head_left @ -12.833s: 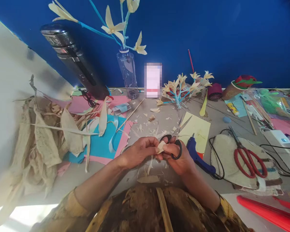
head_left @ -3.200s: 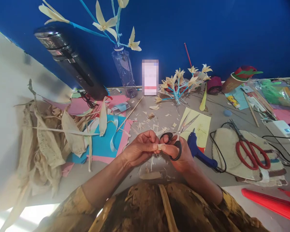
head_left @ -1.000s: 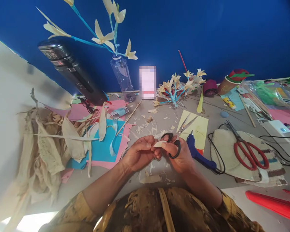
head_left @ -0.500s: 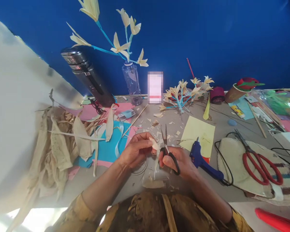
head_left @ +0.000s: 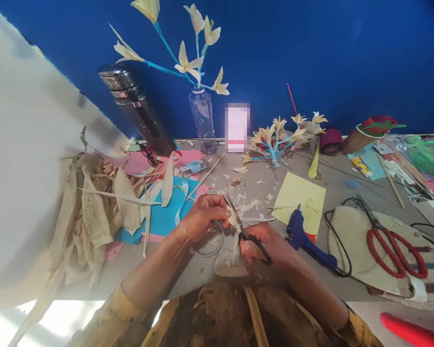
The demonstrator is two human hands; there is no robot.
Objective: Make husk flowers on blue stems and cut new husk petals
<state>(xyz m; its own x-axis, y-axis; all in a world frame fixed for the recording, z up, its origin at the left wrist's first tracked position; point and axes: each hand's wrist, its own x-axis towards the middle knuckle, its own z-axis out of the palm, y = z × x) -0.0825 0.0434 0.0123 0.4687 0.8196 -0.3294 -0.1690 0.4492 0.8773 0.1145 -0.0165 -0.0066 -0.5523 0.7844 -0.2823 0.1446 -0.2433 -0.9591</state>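
Note:
My left hand (head_left: 207,216) pinches a small cream piece of dried husk (head_left: 232,219) between thumb and fingers. In my right hand (head_left: 258,241) is a pair of black-handled scissors (head_left: 240,222), fingers through the loops. Their blades are nearly closed and lie against the husk piece's right edge. Pale scraps (head_left: 251,205) are strewn over the table just beyond my hands. A larger cream strip (head_left: 231,272) lies near my body. Left of my hands a heap of dried husks (head_left: 94,212) rests on blue and pink sheets.
Husk flowers stand in a clear bottle (head_left: 202,120) beside a black flask (head_left: 137,111). More flowers (head_left: 275,140) lie at the back. To the right are a blue glue gun (head_left: 307,241) with its cord, red-handled scissors (head_left: 390,246) on a cloth pad, and a yellow sheet (head_left: 300,195).
The scissor blades have gone from spread to nearly closed and moved left onto the husk piece. The whole view has shifted slightly.

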